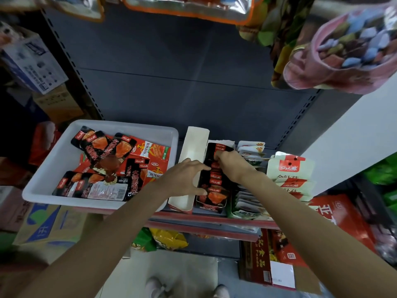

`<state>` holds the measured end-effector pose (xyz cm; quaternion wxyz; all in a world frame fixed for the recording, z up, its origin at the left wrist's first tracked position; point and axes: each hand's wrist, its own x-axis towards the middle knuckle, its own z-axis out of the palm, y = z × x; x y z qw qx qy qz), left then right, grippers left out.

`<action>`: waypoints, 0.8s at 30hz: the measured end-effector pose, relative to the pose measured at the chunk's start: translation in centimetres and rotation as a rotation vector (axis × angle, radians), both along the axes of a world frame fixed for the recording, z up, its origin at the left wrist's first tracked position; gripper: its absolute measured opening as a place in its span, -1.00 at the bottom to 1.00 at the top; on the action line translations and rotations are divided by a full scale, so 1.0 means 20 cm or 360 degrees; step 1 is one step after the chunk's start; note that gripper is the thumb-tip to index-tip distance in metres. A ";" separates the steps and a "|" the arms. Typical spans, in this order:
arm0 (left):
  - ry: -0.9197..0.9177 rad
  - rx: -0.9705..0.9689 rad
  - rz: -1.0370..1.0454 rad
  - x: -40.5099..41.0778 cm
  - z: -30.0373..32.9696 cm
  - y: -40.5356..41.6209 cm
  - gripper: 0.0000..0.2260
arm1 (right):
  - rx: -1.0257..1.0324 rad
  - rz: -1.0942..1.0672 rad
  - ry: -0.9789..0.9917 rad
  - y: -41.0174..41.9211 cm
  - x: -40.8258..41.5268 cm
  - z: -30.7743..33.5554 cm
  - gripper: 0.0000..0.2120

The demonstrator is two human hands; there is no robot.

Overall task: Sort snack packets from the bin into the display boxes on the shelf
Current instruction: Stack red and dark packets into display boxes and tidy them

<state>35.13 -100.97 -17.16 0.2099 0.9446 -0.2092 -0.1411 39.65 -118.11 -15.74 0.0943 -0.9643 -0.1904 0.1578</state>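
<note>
A white plastic bin [49, 168] on the left of the shelf holds several black-and-red and red-and-white snack packets [101, 155]. To its right stands a black display box [211, 206] filled with a row of upright black-and-red packets [216, 183]. My left hand [184, 177] spreads its fingers against the left side of that row, thumb near the front packet. My right hand [231, 166] curls its fingers over the tops of the back packets [219, 148] and pinches them. An empty white-lined display box [191, 147] stands between bin and black box.
Further right are a box of pale green-and-white packets [249, 203] and white-and-red hanging pouches [292, 171]. Bags hang overhead at top right [343, 50]. Cartons stack on the left [36, 67] and under the bin [47, 229]. Red boxes [335, 214] sit lower right.
</note>
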 end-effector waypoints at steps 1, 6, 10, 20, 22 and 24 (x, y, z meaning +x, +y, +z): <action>-0.0003 -0.0007 -0.0005 0.00 -0.01 0.01 -0.35 | 0.0035 -0.0019 -0.0047 0.00 0.00 0.00 -0.71; -0.0057 -0.0102 0.0107 -0.03 -0.01 0.13 -0.41 | 0.0418 -0.0148 -0.0177 0.09 -0.05 0.02 -0.72; -0.0157 -0.0120 0.0433 -0.07 -0.03 0.35 -0.64 | 0.0694 -0.0154 -0.0104 0.31 -0.12 0.02 -0.71; 0.0199 0.0055 0.0969 -0.03 -0.24 0.91 -0.82 | 0.0343 -0.0086 0.0537 0.99 -0.19 -0.16 -0.70; 0.0354 -0.0067 0.1030 -0.02 -0.24 0.90 -0.83 | 0.0156 -0.0054 0.0587 1.06 -0.19 -0.19 -0.73; 0.0432 -0.0208 0.1140 0.01 -0.25 0.87 -0.80 | 0.0040 -0.0014 0.0548 1.08 -0.18 -0.20 -0.73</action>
